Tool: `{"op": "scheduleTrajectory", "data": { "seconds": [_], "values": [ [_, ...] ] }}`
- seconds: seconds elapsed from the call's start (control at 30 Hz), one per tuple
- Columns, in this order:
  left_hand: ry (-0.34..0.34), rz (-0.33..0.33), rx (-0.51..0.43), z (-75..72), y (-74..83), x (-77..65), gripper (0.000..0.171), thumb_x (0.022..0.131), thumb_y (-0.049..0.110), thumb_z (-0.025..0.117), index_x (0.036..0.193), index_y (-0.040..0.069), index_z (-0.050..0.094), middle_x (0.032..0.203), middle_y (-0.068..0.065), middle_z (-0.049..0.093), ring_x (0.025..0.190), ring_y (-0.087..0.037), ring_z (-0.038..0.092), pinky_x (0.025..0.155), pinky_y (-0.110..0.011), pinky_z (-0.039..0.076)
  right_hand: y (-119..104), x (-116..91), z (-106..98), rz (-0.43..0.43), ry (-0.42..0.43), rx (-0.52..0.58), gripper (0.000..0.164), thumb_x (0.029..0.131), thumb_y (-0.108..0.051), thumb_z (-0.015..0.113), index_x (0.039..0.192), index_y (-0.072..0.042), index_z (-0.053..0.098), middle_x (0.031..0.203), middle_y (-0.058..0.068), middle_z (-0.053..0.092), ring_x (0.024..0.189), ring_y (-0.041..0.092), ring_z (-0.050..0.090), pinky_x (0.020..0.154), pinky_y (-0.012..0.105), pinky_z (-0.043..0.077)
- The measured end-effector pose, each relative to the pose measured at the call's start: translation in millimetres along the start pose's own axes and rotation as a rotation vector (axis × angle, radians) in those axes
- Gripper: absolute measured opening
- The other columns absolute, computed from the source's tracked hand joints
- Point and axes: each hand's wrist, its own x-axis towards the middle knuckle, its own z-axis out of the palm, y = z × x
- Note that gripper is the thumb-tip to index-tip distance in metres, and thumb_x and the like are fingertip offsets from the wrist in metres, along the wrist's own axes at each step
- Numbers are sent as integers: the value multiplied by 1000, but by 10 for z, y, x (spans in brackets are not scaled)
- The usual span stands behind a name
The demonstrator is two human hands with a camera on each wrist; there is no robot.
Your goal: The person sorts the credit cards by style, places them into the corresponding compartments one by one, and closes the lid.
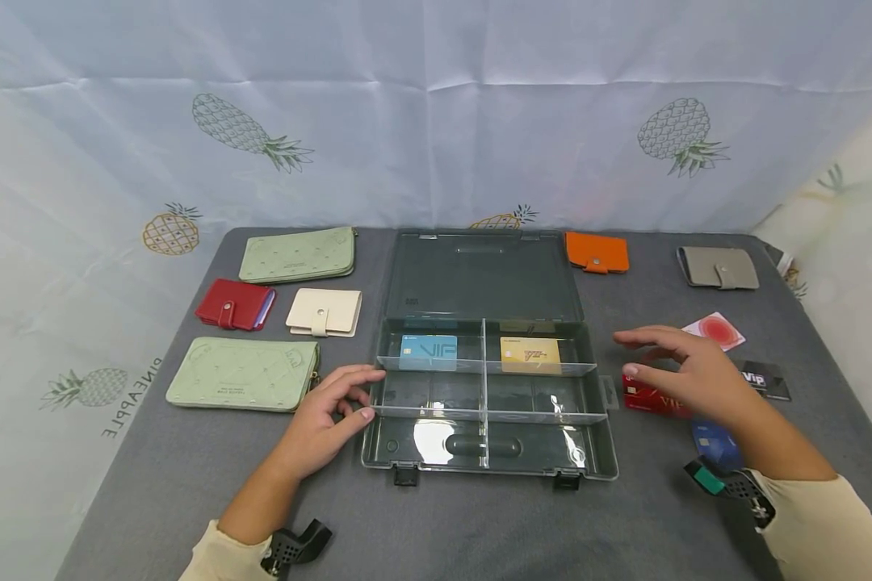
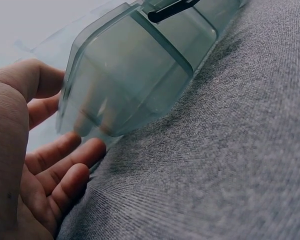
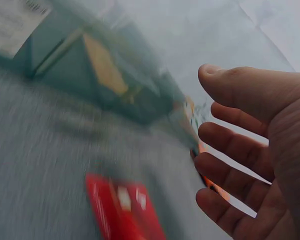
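A grey see-through divided box (image 1: pixel 536 476) lies with its lid laid back. In its back row sit a blue VIP card (image 1: pixel 428 353) at left and a gold card (image 1: pixel 530 355) at right. My left hand (image 1: pixel 329 420) rests at the box's left side, thumb and fingertips right at the rim, the other fingers loosely bent in the left wrist view. Over the right-hand cards hovers my right hand (image 1: pixel 686 373), fingers spread and holding nothing. Beneath it lies a red VIP card (image 3: pixel 122 207), partly hidden, beside a blue card (image 1: pixel 717 445), a black VIP card (image 1: pixel 766 379) and a pink-and-white card (image 1: pixel 718 330).
Left of the box lie two pale green wallets (image 1: pixel 243 374), a red card holder (image 1: pixel 234 304) and a cream one (image 1: pixel 324 311). Beyond its right side are an orange card holder (image 1: pixel 597 252) and a grey one (image 1: pixel 718 268). A pineapple-print curtain (image 1: pixel 436 153) hangs behind the table.
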Motion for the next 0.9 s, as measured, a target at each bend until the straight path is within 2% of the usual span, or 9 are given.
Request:
{"op": "scheduleTrajectory", "data": {
  "seconds": [0.13,0.23,0.3,0.4,0.5,0.6,0.67,0.77,0.9],
  "values": [
    [1,2,-1,-1,2,-2,45,97,2,71,141,12,68,141,-4,63,97,-17,68,72,-28,55,200,-170,-68,39,-16,-39,47,93,-20,85,138,-19,72,135,7,69,103,0,63,81,20,53],
    [2,6,0,0,-3,-3,46,97,2,71,141,13,68,141,-4,63,97,-16,68,72,-28,55,329,-285,-98,36,-27,-74,49,91,-20,87,138,-18,73,133,8,70,103,-5,58,79,19,53],
    [1,10,2,2,-5,-2,46,97,2,71,141,13,68,141,-5,63,97,-16,67,72,-28,55,398,-345,-115,16,-35,-124,52,89,-22,89,137,-18,72,133,10,70,103,-2,58,79,18,52],
    [2,12,5,2,-5,-3,46,97,1,71,141,12,68,141,-5,63,97,-15,68,72,-28,55,482,-398,-126,-10,-41,-200,56,85,-24,92,137,-18,72,132,10,71,103,12,63,80,21,53],
    [5,10,7,0,-5,-7,46,97,1,71,141,12,68,141,-5,64,96,-16,68,71,-28,55,543,-411,-125,-45,-59,-255,60,82,-25,95,136,-15,71,132,11,69,108,30,64,83,38,56],
    [7,8,9,0,-4,-9,46,96,0,71,141,12,68,141,-5,64,96,-17,68,71,-28,55,578,-411,-104,-60,-71,-271,61,79,-24,97,134,-14,72,130,11,67,114,36,60,84,55,56],
    [5,5,11,3,-4,-9,47,96,0,72,141,13,68,141,-4,64,97,-17,68,71,-28,55,588,-413,-90,-67,-72,-278,61,77,-24,98,132,-13,73,128,11,65,115,37,59,83,62,55],
    [5,6,12,10,-6,-7,47,96,1,72,141,12,68,141,-5,64,97,-16,68,71,-28,55,593,-417,-79,-66,-58,-282,59,76,-23,99,129,-14,74,126,10,65,112,34,59,83,55,55],
    [6,9,9,14,-1,-2,45,96,2,72,141,10,68,141,-5,63,97,-16,68,71,-28,55,619,-420,-62,-78,-26,-266,54,74,-20,100,121,-18,75,122,4,65,111,16,56,86,27,50]
  ]
}}
